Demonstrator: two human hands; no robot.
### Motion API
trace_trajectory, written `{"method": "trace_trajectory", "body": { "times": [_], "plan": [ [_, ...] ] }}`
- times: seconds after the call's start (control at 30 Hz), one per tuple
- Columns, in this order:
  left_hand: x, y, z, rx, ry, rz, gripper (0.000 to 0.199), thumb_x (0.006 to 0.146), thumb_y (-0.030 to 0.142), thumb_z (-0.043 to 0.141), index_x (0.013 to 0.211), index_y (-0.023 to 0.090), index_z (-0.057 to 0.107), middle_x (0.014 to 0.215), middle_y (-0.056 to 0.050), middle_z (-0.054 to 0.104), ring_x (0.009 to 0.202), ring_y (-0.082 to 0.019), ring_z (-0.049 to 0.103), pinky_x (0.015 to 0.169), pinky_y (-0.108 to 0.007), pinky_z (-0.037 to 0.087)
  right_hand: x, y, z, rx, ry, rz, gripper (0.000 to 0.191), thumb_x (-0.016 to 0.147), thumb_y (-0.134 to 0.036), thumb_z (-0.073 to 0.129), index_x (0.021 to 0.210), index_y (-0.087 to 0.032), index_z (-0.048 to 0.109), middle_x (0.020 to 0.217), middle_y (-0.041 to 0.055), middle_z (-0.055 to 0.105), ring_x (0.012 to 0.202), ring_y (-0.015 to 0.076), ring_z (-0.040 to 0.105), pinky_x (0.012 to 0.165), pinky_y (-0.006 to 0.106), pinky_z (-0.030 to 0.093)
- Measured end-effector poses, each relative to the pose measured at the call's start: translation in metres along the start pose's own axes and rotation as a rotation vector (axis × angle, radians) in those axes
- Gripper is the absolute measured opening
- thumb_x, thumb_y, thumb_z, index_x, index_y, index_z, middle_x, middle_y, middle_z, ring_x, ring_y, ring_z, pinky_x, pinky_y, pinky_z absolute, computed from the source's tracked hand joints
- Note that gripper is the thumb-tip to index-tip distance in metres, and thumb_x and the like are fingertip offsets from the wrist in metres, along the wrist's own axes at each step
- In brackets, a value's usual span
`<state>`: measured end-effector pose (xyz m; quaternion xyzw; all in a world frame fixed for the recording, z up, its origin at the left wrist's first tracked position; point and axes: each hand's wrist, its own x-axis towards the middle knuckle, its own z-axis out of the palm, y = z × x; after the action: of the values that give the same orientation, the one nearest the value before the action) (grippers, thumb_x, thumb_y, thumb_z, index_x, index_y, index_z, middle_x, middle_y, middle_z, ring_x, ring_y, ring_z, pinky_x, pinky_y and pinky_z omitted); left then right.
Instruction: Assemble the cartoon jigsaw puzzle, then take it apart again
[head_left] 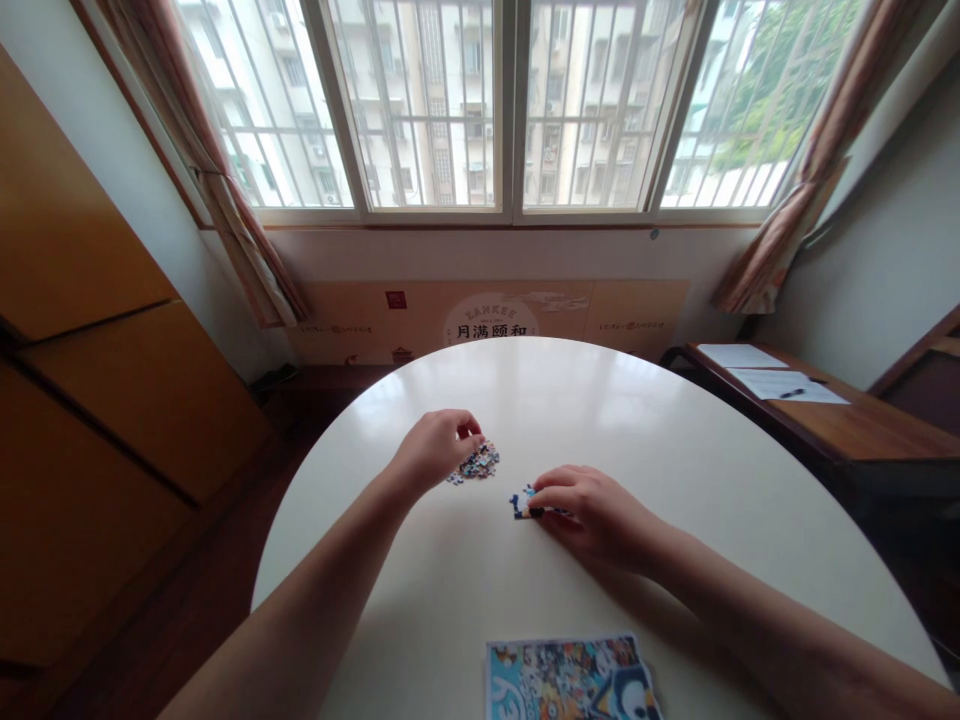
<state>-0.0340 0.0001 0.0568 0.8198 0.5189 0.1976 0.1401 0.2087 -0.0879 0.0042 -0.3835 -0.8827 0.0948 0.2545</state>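
Note:
A small heap of jigsaw pieces (480,462) lies near the middle of the white round table (337,590). My left hand (442,442) is at the heap's upper left edge, its fingers curled and closed at the tips; whatever they pinch is too small or hidden to make out. To the right and a little nearer sits a small patch of joined jigsaw pieces (519,504), blue and dark with a straight lower edge. My right hand (589,508) grips this patch, with fingers and thumb bent onto it, and covers its right part.
A colourful picture sheet (570,680) with cartoon figures lies at the table's near edge. At the right stands a wooden desk (885,430) with papers (784,385) and a pen on it. A printed cardboard panel (360,310) leans below the barred windows (435,110).

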Motion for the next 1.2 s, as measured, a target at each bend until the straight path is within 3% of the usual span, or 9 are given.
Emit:
{"method": "trace_trajectory", "body": {
  "times": [0.13, 0.23, 0.37, 0.47, 0.73, 1.2],
  "plan": [
    [-0.009, 0.018, 0.015, -0.018, -0.088, 0.183, 0.012, 0.084, 0.028, 0.064, 0.083, 0.022, 0.074, 0.083, -0.002, 0.070, 0.077, -0.018, 0.063, 0.068, -0.027, 0.044, -0.002, 0.003, -0.007, -0.072, 0.039, 0.086, 0.031, 0.084, -0.015, 0.063, 0.113, -0.023, 0.068, 0.112, 0.0056, 0.071, 0.100, 0.0237, 0.066, 0.089, 0.040, 0.051],
    [-0.017, 0.032, 0.027, 0.021, -0.193, 0.237, 0.016, 0.083, 0.031, 0.066, 0.093, 0.023, 0.075, 0.091, -0.003, 0.071, 0.084, -0.021, 0.064, 0.075, -0.030, 0.046, -0.005, 0.013, -0.018, -0.146, 0.075, 0.179, 0.024, 0.087, -0.020, 0.062, 0.110, -0.023, 0.069, 0.112, 0.0066, 0.072, 0.101, 0.0251, 0.066, 0.090, 0.042, 0.052],
    [-0.023, 0.041, 0.036, 0.079, -0.264, 0.206, 0.031, 0.081, 0.036, 0.068, 0.108, 0.021, 0.073, 0.106, -0.007, 0.070, 0.093, -0.025, 0.065, 0.081, -0.034, 0.048, -0.009, 0.027, -0.028, -0.204, 0.064, 0.302, 0.022, 0.088, -0.025, 0.062, 0.107, -0.022, 0.072, 0.112, 0.0079, 0.072, 0.103, 0.0269, 0.065, 0.091, 0.043, 0.052],
    [-0.024, 0.041, 0.039, 0.106, -0.283, 0.196, 0.032, 0.080, 0.038, 0.069, 0.108, 0.023, 0.073, 0.112, -0.007, 0.068, 0.096, -0.027, 0.066, 0.084, -0.036, 0.048, -0.009, 0.030, -0.029, -0.192, 0.015, 0.324, 0.022, 0.089, -0.029, 0.061, 0.105, -0.021, 0.073, 0.113, 0.0083, 0.072, 0.105, 0.0271, 0.064, 0.093, 0.042, 0.051],
    [-0.021, 0.043, 0.041, 0.077, -0.307, 0.185, 0.026, 0.078, 0.036, 0.071, 0.099, 0.021, 0.074, 0.107, -0.008, 0.068, 0.094, -0.026, 0.065, 0.084, -0.034, 0.048, -0.005, 0.014, -0.026, -0.153, -0.109, 0.327, 0.014, 0.085, -0.032, 0.065, 0.088, -0.023, 0.075, 0.106, 0.0058, 0.073, 0.098, 0.0261, 0.065, 0.090, 0.040, 0.049],
    [-0.019, 0.040, 0.042, 0.010, -0.349, 0.204, 0.025, 0.072, 0.032, 0.075, 0.094, 0.020, 0.073, 0.096, -0.006, 0.067, 0.092, -0.024, 0.062, 0.079, -0.030, 0.046, -0.006, 0.015, -0.024, -0.028, -0.091, 0.384, 0.009, 0.082, -0.029, 0.067, 0.088, -0.022, 0.069, 0.100, 0.0048, 0.070, 0.099, 0.0246, 0.061, 0.089, 0.037, 0.045]
  ]
}}
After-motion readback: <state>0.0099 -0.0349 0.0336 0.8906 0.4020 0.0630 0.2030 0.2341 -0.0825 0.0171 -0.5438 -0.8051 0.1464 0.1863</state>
